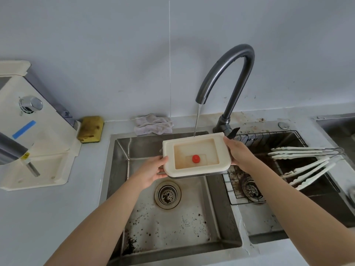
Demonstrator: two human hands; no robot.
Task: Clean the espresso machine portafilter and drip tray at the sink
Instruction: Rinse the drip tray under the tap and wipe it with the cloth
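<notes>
Both hands hold the cream drip tray [196, 140] level above the left sink basin [172, 217]. The left hand [153, 170] grips its near-left corner, the right hand [237, 152] its right edge. Water from the dark tap [228, 73] lands on the tray's far rim. A red float [196, 158] sits inside.

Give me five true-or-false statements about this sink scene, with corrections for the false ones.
1. The left hand and right hand both hold the drip tray. True.
2. Water is running from the faucet. True.
3. A blue float sits in the tray. False: the float is red.
4. The sponge lies inside the sink. False: the sponge sits on the counter, left of the sink.
5. The white tongs lie right of the drip tray. True.
</notes>
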